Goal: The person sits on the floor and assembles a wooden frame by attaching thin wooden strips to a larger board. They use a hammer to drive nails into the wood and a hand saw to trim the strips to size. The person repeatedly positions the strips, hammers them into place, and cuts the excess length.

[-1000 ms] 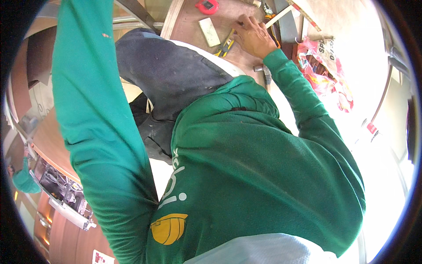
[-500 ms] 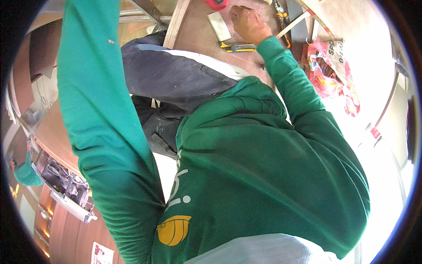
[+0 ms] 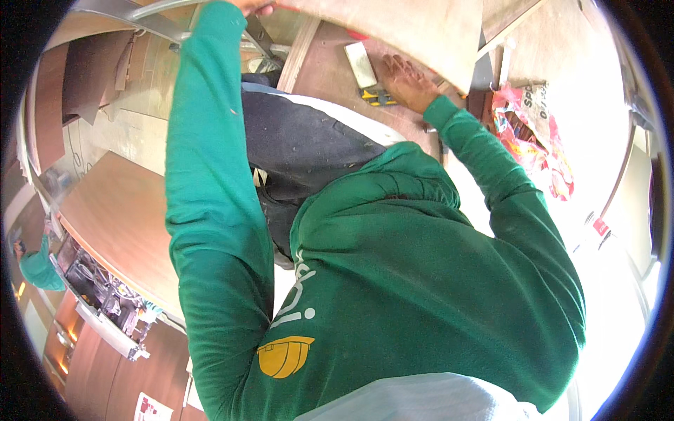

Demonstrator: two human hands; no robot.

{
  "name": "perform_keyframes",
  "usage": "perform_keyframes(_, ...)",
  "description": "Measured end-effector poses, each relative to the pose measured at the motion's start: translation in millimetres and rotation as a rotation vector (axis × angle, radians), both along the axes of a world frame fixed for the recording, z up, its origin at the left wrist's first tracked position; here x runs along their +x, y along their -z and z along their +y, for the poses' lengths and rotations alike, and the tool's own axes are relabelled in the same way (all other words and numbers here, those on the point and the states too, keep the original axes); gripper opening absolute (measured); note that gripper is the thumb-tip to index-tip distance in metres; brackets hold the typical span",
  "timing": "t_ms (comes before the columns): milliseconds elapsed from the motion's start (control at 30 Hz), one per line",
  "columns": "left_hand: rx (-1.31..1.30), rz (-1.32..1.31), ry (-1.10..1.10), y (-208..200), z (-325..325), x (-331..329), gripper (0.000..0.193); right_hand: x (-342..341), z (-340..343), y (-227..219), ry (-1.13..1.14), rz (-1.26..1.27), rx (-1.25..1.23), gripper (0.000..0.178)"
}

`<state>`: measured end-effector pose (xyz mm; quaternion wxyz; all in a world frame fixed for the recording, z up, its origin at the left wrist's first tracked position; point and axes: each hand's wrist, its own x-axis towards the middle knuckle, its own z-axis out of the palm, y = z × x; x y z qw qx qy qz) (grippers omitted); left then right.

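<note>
At the top edge, my left hand (image 3: 257, 6) is partly cut off by the picture; its fingers are curled at the left end of a pale wooden board (image 3: 428, 31). That board slants over the workbench (image 3: 324, 64) toward the right. My right hand (image 3: 409, 84) is just below the board's near edge, fingers spread and nothing seen in them. Beside it lies a yellow and black utility knife (image 3: 380, 97), partly covered by the hand. A whitish rectangular block (image 3: 360, 64) lies left of my fingers. Part of a red object (image 3: 357, 34) peeks out under the board.
A torn red and pink plastic bag (image 3: 531, 144) lies right of my right forearm. Metal tubing (image 3: 158, 10) is by my left wrist. A brown panel (image 3: 119, 224) stands to the left, near a case of tangled parts (image 3: 98, 302). Another person's green sleeve (image 3: 42, 270) shows far left.
The wooden board has come in over the bench, covering the pliers and other tools. My left hand has entered at the top edge. My right hand has lowered slightly, its fingers spreading.
</note>
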<state>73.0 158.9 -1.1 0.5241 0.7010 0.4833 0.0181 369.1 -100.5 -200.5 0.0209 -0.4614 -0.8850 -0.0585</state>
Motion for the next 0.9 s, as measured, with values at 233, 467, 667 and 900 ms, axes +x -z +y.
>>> perform_keyframes(233,0.07,0.202,-0.024,67.2,-34.6,13.8,0.06,-11.2,-71.9,-47.1,0.276,0.387,-0.338,0.029)
perform_keyframes(467,0.447,0.382,-0.093,130.0,-61.4,12.9,0.058,-15.0,-35.8,-121.4,0.546,1.071,-0.668,0.02)
perform_keyframes(667,0.701,0.097,-0.178,83.0,-87.1,31.4,0.044,-15.4,39.4,-136.4,0.573,1.763,-0.826,0.018)
perform_keyframes(900,0.057,-0.564,-0.316,53.2,-149.2,61.8,0.033,-25.2,54.6,-155.4,0.6,1.861,-0.767,0.028)
